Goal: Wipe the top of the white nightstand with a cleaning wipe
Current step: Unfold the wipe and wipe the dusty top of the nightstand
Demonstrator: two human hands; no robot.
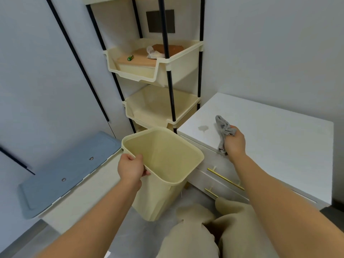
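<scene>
The white nightstand (pixel 270 131) stands at the right, its top bare except for a small grey smudge (pixel 202 128) near the left front corner. My right hand (pixel 235 143) is at the front edge of the top, shut on a crumpled grey wipe (pixel 224 130) that sticks up and hangs down from the fist. My left hand (pixel 131 167) grips the near rim of an empty cream plastic bin (pixel 167 159), held tilted just left of the nightstand's corner.
A cream shelf rack with black poles (pixel 167 71) stands behind the bin; its upper tray holds a green battery, a brown item and a crumpled tissue. A blue-lidded box (pixel 70 170) sits at the left. The nightstand's drawers have gold handles (pixel 225 178). My knees are below.
</scene>
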